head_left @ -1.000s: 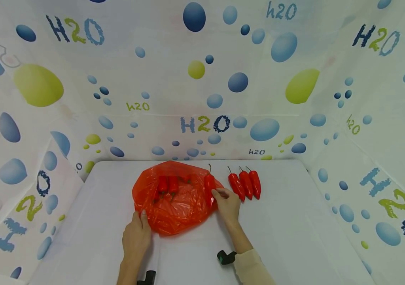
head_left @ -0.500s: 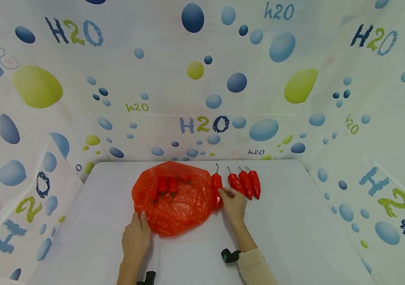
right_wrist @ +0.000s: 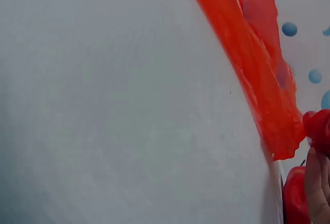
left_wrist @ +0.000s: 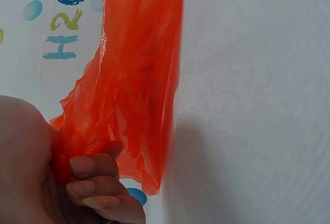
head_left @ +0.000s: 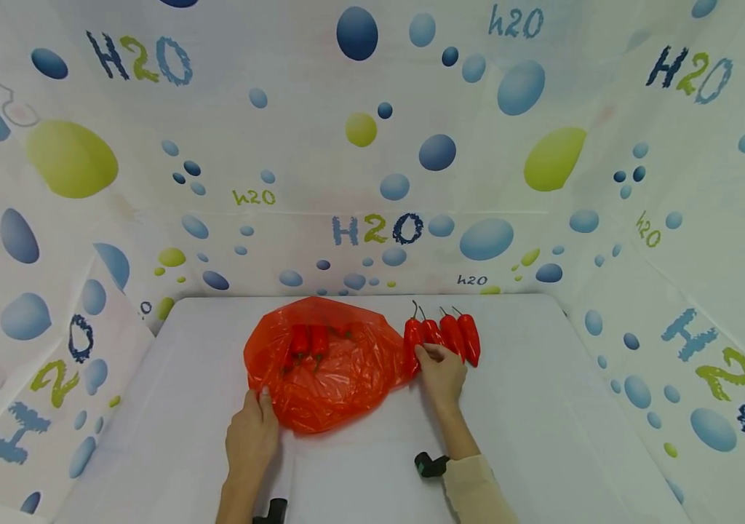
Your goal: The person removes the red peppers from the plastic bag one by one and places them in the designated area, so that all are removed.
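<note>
A thin red plastic bag (head_left: 346,393) lies spread on the white table, its mouth facing back. Several red chili peppers (head_left: 319,340) show inside it. My left hand (head_left: 252,433) pinches the bag's near left edge; in the left wrist view the fingers (left_wrist: 95,164) curl round the crumpled film (left_wrist: 136,69). My right hand (head_left: 443,375) holds a long red chili pepper (head_left: 413,333) upright, stem up, just right of the bag. Part of this pepper (right_wrist: 319,128) shows at the right border of the right wrist view, against the bag's corner (right_wrist: 281,141).
Three more red chili peppers (head_left: 452,338) lie side by side behind and right of my right hand, stems toward the back. A patterned sheet (head_left: 372,145) with blue and green spots encloses the white table (head_left: 543,422). Dark wrist camera mounts (head_left: 431,464) sit at both wrists.
My right hand has carried its chili pepper rightward, from over the bag's right edge to beside the three lying peppers. The left hand and the bag stay nearly where they were.
</note>
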Demonstrator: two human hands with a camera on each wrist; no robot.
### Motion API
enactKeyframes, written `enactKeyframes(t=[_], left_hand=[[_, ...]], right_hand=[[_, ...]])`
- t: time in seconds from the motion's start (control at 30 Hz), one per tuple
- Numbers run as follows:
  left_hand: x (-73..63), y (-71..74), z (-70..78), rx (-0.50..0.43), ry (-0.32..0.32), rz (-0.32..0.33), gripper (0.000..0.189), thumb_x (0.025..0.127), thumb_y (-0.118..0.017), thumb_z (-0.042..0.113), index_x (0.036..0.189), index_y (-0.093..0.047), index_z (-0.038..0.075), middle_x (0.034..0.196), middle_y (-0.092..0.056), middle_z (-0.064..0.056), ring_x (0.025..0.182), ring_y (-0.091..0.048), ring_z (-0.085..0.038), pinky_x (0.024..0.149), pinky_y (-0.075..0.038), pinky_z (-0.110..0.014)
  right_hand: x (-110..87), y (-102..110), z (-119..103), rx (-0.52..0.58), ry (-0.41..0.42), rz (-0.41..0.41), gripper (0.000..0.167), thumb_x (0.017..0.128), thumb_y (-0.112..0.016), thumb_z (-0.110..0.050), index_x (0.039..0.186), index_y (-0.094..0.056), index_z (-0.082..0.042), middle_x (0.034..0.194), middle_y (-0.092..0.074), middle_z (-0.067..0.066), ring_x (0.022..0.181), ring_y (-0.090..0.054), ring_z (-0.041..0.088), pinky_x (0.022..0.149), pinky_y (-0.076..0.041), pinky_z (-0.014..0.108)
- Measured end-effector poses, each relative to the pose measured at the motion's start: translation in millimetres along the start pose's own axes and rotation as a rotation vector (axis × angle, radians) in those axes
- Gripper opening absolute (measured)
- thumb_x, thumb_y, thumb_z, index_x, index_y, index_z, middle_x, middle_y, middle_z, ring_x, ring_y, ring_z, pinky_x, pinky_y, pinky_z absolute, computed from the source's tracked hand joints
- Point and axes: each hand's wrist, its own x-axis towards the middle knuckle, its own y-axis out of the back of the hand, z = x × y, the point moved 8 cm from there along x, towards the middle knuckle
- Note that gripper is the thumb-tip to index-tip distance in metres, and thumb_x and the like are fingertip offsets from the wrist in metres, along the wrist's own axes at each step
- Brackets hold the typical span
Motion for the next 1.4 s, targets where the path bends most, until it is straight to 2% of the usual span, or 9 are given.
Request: enactKeyframes(t=[0.2,0.4,0.63,1.1,1.27,1.4], left_hand=[[0.0,0.8,-0.1,0.006,0.003,0.002,0.038,0.113,-0.037,0.034,0.104,-0.052,0.0,0.065,-0.048,-0.01,0.059,-0.052,-0.028,0.053,-0.042,-0.036],[-0.1,0.1,-1.2,-0.001,0.0,-0.005,0.038,0.113,-0.037,0.034,0.105,-0.052,0.0,0.064,-0.048,-0.01,0.058,-0.052,-0.027,0.052,-0.041,-0.036],[-0.3,1.3,-1.5,0.007,-0.005,0.008,0.039,0.113,-0.037,0.034,0.103,-0.052,0.0,0.064,-0.05,-0.011,0.059,-0.054,-0.031,0.053,-0.041,-0.039],[-0.3,0.3,-0.3,0.011,-0.001,-0.004,0.037,0.113,-0.038,0.032,0.104,-0.052,-0.001,0.065,-0.048,-0.011,0.058,-0.052,-0.029,0.053,-0.042,-0.037],[0.7,0.6,0.1,0.021,-0.015,0.017,0.037,0.113,-0.038,0.033,0.101,-0.051,0.0,0.064,-0.049,-0.012,0.059,-0.056,-0.033,0.053,-0.043,-0.041],[0.6,-1.0,-0.4,0.024,-0.006,0.003,0.037,0.113,-0.037,0.034,0.102,-0.051,0.001,0.065,-0.049,-0.012,0.061,-0.056,-0.033,0.055,-0.044,-0.041]], right_hand=[[6.4,8,0,-0.074,0.082,0.065,0.024,0.094,-0.079,-0.029,0.103,-0.082,-0.007,0.086,-0.077,0.005,0.079,-0.071,0.022,0.071,-0.056,0.038],[10.7,12,0,-0.111,0.12,0.083,0.021,0.092,-0.081,-0.027,0.097,-0.082,-0.006,0.081,-0.077,0.006,0.074,-0.072,0.022,0.067,-0.056,0.038],[12.8,12,3,-0.151,0.117,0.065,0.023,0.092,-0.081,-0.028,0.098,-0.082,-0.006,0.08,-0.077,0.005,0.073,-0.071,0.022,0.066,-0.056,0.038],[9.8,15,0,-0.257,0.171,0.094,0.022,0.091,-0.082,-0.025,0.096,-0.082,-0.003,0.076,-0.076,0.007,0.066,-0.069,0.023,0.063,-0.055,0.038],[10.9,17,0,-0.266,0.171,0.097,0.023,0.091,-0.081,-0.024,0.095,-0.081,-0.002,0.076,-0.075,0.008,0.067,-0.07,0.024,0.065,-0.056,0.041],[11.7,20,1,-0.27,0.16,0.105,0.023,0.092,-0.081,-0.025,0.095,-0.08,-0.002,0.076,-0.075,0.008,0.066,-0.07,0.024,0.064,-0.056,0.04]])
